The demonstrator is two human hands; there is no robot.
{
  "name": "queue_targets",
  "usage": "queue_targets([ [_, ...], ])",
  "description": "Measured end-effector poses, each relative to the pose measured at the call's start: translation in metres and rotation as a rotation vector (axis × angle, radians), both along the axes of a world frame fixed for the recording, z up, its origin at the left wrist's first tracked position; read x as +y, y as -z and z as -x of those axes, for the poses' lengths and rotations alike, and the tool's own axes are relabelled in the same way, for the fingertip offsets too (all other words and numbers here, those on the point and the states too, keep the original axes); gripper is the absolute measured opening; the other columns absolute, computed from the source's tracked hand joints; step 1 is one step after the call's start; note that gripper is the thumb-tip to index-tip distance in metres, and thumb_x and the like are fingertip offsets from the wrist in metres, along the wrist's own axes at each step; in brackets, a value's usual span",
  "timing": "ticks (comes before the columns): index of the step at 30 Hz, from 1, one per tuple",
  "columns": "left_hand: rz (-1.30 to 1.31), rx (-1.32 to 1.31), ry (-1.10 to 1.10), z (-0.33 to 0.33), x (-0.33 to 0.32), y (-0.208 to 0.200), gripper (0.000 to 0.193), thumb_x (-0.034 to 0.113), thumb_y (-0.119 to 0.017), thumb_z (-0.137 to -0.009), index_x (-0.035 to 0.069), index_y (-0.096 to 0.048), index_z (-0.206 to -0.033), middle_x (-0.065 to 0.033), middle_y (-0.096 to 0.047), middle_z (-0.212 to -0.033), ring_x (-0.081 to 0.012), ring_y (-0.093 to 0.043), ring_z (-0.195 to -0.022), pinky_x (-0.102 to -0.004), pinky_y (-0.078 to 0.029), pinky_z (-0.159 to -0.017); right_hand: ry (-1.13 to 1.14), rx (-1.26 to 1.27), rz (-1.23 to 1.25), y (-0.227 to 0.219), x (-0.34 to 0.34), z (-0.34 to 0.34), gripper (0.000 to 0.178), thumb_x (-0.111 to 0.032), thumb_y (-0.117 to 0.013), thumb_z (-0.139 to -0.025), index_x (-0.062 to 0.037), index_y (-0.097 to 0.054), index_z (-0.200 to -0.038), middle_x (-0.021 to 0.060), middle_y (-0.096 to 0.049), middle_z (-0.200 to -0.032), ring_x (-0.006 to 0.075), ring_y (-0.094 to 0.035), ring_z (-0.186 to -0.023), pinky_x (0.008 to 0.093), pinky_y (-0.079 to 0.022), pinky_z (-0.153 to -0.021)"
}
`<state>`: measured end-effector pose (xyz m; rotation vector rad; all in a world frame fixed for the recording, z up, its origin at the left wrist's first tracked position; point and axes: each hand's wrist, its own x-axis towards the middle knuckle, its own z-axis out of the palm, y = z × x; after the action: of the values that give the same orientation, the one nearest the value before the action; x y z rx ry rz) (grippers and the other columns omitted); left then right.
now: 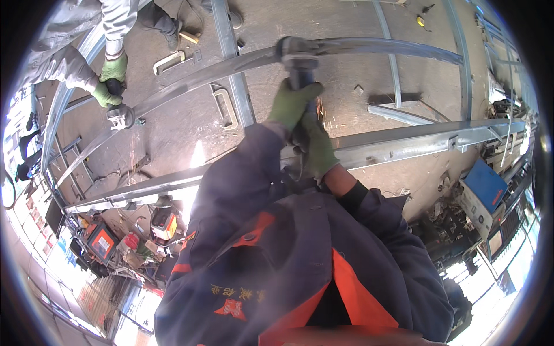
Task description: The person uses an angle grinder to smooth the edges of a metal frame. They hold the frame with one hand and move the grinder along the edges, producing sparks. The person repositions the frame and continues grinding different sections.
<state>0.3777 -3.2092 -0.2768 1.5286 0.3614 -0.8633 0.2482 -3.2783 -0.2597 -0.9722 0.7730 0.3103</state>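
Both my hands wear green gloves and are closed around one angle grinder [301, 72]. My left hand [289, 104] wraps the body just behind the grinder's head. Nearer to me, my right hand [318, 149] grips the rear part of the tool. The grinder's head rests on or just over a long curved steel bar [369, 46]; the disc itself is hidden. Orange sparks [321, 112] fly down beside my right hand. Closer to my body runs a straight galvanized beam [404, 144], under my forearms.
At the upper left a co-worker's gloved hands [112, 81] hold another angle grinder [120, 116] on the same bar. Clamps [226, 108] lie around the steel frame, one on the floor [259, 29]. A blue-topped machine [486, 187] stands right; an orange-and-white machine [164, 222] stands lower left.
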Motion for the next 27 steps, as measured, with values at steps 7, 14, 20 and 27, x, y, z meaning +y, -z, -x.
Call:
queue_targets([
  [7,0.0,0.025,-0.542,-0.015,0.122,-0.016,0.03,0.022,-0.086,-0.093,0.004,-0.068,-0.109,-0.0031,-0.067,-0.082,-0.0146,-0.063,-0.064,-0.032,-0.053,-0.056,-0.263,0.154,-0.297,0.0,0.078,-0.06,0.03,-0.039,-0.065,-0.108,-0.0104,-0.07,-0.113,-0.0004,-0.063,-0.081,0.0109,-0.06,-0.067,0.03,-0.047,-0.06],
  [14,0.018,0.074,-0.206,-0.015,0.048,-0.011,0.055,0.03,-0.086,-0.094,0.0,-0.06,-0.133,-0.008,-0.069,-0.101,-0.0173,-0.068,-0.082,-0.0345,-0.057,-0.069,-0.098,0.082,0.019,-0.004,0.03,-0.033,0.037,-0.05,-0.065,-0.108,-0.0145,-0.069,-0.118,-0.0031,-0.067,-0.088,0.0102,-0.062,-0.073,0.0262,-0.046,-0.062],
  [20,-0.007,0.007,0.138,-0.004,-0.035,-0.014,0.073,0.04,-0.09,-0.085,-0.003,-0.061,-0.136,-0.0144,-0.073,-0.115,-0.0259,-0.07,-0.104,-0.0392,-0.057,-0.093,0.227,0.255,-0.154,-0.01,-0.021,-0.005,0.035,-0.056,-0.058,-0.112,-0.0252,-0.068,-0.126,-0.0106,-0.068,-0.095,0.007,-0.056,-0.077,0.0238,-0.042,-0.063],
  [27,-0.018,-0.007,-0.456,0.011,0.05,-0.008,0.043,0.029,-0.088,-0.09,0.002,-0.066,-0.114,-0.0063,-0.07,-0.089,-0.016,-0.068,-0.071,-0.0335,-0.055,-0.061,-0.261,0.069,-0.308,0.002,0.0,-0.023,0.046,-0.049,-0.063,-0.111,-0.0089,-0.064,-0.134,0.0013,-0.071,-0.097,0.0098,-0.066,-0.082,0.0275,-0.052,-0.07],
])
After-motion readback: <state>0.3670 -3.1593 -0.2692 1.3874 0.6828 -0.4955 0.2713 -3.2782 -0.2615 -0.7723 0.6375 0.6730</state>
